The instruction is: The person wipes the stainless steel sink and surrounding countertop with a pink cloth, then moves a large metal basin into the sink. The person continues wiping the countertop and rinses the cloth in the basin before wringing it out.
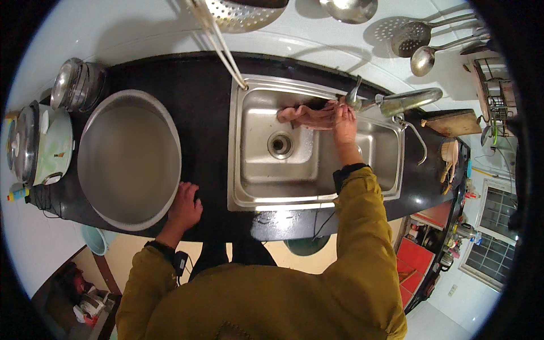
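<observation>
We see sink (255,170): brushed steel, satin sheen. Inside it, pink cloth (306,116), soft, limp, in right hand (344,122). Left of sink, big basin (129,158): matt grey metal. Around sink, counter (201,102): glossy black. Above sink, faucet (408,101): polished metal.

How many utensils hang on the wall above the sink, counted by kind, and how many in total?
Perforated skimmers: 2, the large skimmer and the small skimmer.
Solid ladles: 2, the top ladle and the right ladle.
Total: 4.
Below, the right hand holds a pinkish cloth over the sink; the left hand rests by the big metal basin.
</observation>
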Motion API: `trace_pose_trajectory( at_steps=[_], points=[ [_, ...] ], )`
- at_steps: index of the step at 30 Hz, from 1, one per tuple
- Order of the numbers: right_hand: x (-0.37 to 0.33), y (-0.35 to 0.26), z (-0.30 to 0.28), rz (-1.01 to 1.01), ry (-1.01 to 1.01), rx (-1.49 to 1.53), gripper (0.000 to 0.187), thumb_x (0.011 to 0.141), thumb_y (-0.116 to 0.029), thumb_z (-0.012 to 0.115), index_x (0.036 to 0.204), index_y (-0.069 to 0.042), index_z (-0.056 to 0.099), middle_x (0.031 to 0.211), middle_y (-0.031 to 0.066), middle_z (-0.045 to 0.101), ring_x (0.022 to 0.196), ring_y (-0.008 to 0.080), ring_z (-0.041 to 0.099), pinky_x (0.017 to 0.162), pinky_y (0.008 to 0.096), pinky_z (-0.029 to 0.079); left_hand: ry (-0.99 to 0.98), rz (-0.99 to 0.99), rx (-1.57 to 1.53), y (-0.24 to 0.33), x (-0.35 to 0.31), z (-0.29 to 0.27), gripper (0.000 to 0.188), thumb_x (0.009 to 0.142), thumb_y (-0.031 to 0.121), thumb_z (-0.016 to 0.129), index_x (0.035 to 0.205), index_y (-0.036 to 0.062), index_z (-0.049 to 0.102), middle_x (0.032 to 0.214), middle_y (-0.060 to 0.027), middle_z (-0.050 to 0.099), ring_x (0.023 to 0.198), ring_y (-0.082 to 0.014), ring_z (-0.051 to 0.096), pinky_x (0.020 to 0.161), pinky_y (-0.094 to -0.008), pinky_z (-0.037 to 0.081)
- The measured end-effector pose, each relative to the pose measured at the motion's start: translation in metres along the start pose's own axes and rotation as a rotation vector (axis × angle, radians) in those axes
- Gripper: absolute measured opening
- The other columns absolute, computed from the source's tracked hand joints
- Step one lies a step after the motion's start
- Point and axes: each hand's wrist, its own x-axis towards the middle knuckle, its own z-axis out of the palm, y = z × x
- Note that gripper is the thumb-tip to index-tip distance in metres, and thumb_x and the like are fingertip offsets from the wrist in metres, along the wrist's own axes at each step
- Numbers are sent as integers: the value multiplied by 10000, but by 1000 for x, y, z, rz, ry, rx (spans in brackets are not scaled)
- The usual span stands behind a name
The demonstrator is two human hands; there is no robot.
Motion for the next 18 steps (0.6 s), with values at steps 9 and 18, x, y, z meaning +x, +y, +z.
trace_pose_trajectory(
  at_steps=[9,18],
  points=[
    [-103,-7,-35,141,-116,350,438,771,-80,622,1196,-25,534,1191,203,608,1242,409,464,1075,484,363,99,87,-2,2,3,0,442,812,141,628,1224,54,495,1284,-188,478,1242,-407,441,1069,-514,360],
    [-92,-30,-110,366,-380,615,242,772,-89,639,994,-38,559,918,187,666,927,391,624,818,452,510,86,83,2,3,6,2,456,812,153,622,1233,64,471,1271,-191,473,1246,-417,426,1084,-517,341]
  ],
)
